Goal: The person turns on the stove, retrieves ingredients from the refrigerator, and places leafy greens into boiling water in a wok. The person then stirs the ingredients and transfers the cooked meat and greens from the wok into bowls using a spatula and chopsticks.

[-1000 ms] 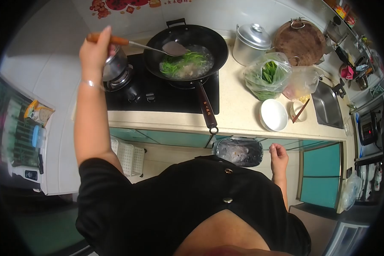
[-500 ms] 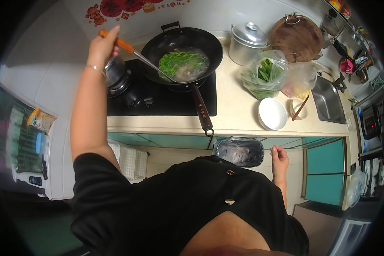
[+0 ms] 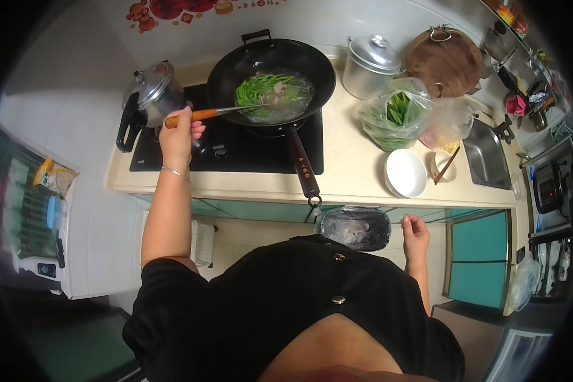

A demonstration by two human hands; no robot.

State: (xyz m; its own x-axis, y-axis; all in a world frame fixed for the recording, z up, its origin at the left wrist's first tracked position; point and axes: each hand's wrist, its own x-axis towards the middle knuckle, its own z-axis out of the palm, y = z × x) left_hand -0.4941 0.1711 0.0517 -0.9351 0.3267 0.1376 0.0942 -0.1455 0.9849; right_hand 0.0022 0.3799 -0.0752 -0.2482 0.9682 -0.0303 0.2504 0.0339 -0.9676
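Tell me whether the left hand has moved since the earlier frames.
Yes: judged against the stove, the left hand has moved toward the person and rightward, now nearer the stove's front edge.

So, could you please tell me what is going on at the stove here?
The person's left hand holds a wooden-handled utensil that reaches into the wok, where green vegetables lie in liquid. The wok sits on the stove. The right hand is low in front of the counter, with nothing visible in it.
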